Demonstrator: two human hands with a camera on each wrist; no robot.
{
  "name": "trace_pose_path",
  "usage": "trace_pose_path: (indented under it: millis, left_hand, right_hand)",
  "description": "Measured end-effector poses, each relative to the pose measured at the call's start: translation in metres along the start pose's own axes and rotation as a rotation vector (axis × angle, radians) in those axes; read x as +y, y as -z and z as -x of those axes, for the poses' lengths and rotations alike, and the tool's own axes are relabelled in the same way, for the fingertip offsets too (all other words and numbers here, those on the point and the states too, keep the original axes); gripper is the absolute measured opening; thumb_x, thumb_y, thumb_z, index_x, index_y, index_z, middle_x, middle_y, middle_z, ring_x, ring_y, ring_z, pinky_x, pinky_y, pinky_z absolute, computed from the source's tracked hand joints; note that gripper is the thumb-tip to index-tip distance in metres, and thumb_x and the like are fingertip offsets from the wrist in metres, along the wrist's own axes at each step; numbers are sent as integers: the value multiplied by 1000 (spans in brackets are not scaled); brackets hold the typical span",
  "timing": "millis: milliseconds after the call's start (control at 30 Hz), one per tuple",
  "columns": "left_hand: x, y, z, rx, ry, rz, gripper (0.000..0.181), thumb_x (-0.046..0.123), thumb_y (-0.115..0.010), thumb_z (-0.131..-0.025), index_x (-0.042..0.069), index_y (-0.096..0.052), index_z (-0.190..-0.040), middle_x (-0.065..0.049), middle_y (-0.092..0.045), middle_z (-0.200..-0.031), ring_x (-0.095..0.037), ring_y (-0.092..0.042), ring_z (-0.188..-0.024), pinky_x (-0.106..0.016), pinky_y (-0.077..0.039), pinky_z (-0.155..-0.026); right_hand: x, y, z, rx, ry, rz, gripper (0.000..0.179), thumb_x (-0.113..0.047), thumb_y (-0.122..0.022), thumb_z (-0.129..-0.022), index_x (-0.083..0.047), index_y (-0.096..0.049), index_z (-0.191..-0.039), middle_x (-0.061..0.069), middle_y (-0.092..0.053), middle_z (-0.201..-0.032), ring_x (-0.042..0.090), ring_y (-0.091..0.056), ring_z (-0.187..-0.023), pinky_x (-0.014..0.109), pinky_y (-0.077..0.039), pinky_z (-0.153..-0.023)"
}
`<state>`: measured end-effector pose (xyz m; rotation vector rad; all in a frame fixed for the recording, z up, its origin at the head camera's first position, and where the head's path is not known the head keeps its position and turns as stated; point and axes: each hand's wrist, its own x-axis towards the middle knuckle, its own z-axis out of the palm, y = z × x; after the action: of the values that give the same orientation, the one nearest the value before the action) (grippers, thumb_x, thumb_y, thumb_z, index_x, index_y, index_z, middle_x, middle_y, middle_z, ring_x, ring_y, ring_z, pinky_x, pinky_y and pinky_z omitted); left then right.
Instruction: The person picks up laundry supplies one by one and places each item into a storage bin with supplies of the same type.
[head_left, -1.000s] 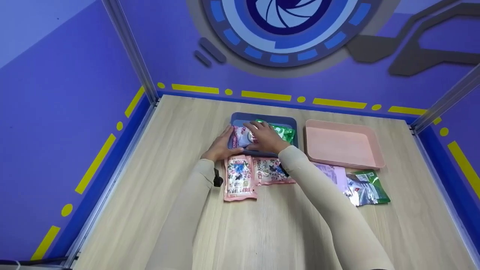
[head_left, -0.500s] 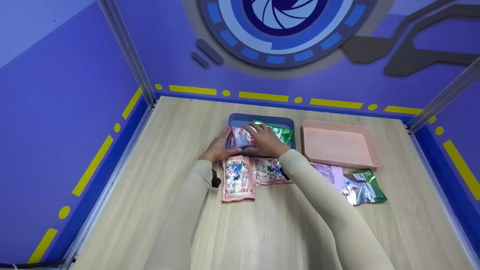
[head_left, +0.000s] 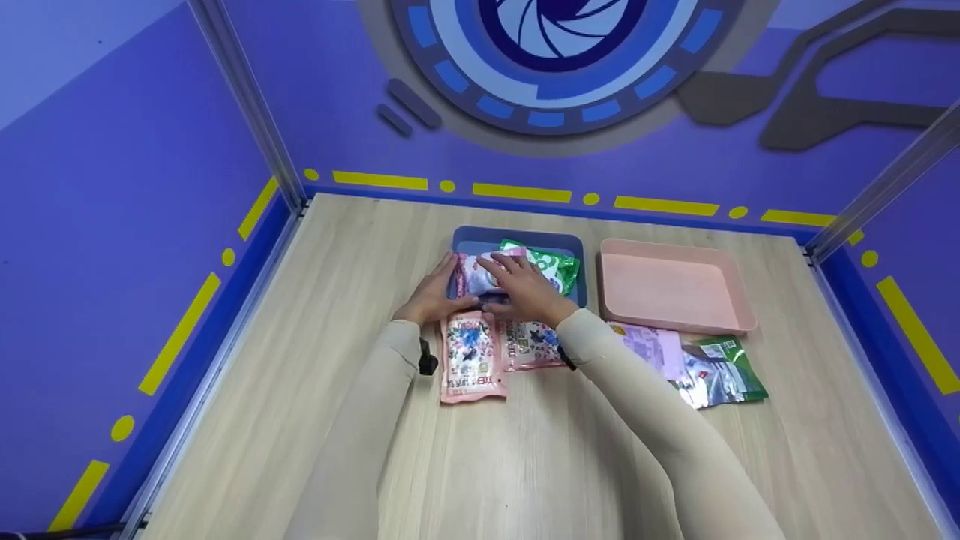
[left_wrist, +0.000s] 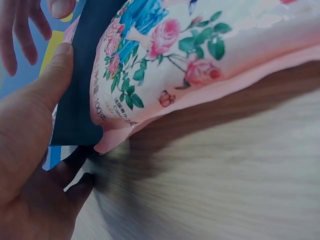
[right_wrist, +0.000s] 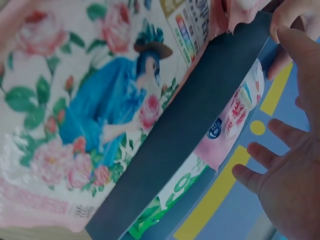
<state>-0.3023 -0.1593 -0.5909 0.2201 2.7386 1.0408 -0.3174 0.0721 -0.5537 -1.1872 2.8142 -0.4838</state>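
Note:
In the head view a dark blue tray (head_left: 517,234) holds a pink-and-white packet (head_left: 472,274) at its left and a green packet (head_left: 564,264) at its right. My left hand (head_left: 435,297) grips the tray's near left corner, thumb along the front wall, fingers along the left side. Over the tray my right hand (head_left: 528,289) is spread with its fingers across the pink-and-white packet; in the right wrist view those fingertips (right_wrist: 242,172) stand apart. Two pink flowered packets lie before the tray, one upright (head_left: 472,360) and one sideways (head_left: 529,346).
A pink tray (head_left: 675,324) stands right of the blue one. In front of it lie a lavender packet (head_left: 652,349) and a silver-and-green packet (head_left: 724,375), partly overlapping. Purple wall panels (head_left: 150,187) enclose the wooden table (head_left: 517,465).
The head view has shifted slightly. My right hand has drawn a little nearer and left, and more of the pink-and-white packet shows. My left hand stays at the tray's corner.

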Motion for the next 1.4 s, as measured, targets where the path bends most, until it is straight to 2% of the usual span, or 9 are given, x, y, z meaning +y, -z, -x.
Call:
trace_pose_path:
  millis: [300, 533, 800, 1000, 1167, 1400]
  left_hand:
    - [-2, -2, -4, 0, -6, -2, 104, 46, -73, -94, 13, -7, -167, -6, -1, -174, -31, -11, -157, -46, -16, -127]
    - [-2, 0, -1, 0, -35, 8, 104, 44, -75, -93, 8, -10, -166, -11, -3, -173, -33, -11, -157, -46, -16, -127]
    - [-2, 0, 0, -2, -4, 18, 106, 50, -74, -92, 14, -8, -167, -7, -1, -174, -31, -9, -158, -48, -16, -127]
    - [-2, -1, -1, -16, 16, 15, 109, 56, -73, -90, 18, -6, -167, -4, 0, -174, -30, -8, -158, -49, -16, -127]
    - [-2, 0, 0, -12, -2, -6, 111, 58, -73, -89, 16, -6, -167, -6, -1, -174, -31, -9, -158, -49, -17, -126]
    - [-1, 1, 2, -2, -12, -10, 109, 58, -72, -90, 15, -8, -167, -6, -2, -174, -31, -9, -158, -49, -17, -127]
  right_hand:
    - [-7, -6, 12, 44, 31, -40, 86, -42, -76, -94, -20, -31, -163, 16, -33, -164, 39, -30, -148, 64, -28, -119]
    - [-16, -8, 23, 40, 20, -43, 83, -43, -72, -96, -28, -28, -164, 12, -27, -168, 38, -28, -150, 63, -27, -120]
    - [-24, -12, 35, 24, 30, -31, 85, -48, -71, -95, -35, -23, -164, 11, -26, -168, 39, -26, -151, 64, -28, -119]
    - [-28, -13, 44, 34, 73, -10, 88, -49, -73, -94, -31, -25, -165, 14, -27, -167, 40, -30, -149, 63, -27, -119]
    - [-32, -13, 49, 36, 85, -8, 87, -50, -72, -94, -27, -27, -164, 15, -27, -167, 39, -30, -149, 66, -24, -120]
    - [-34, -15, 54, 35, 90, -25, 85, -52, -70, -95, -28, -28, -164, 12, -25, -168, 39, -29, -149, 65, -26, -119]
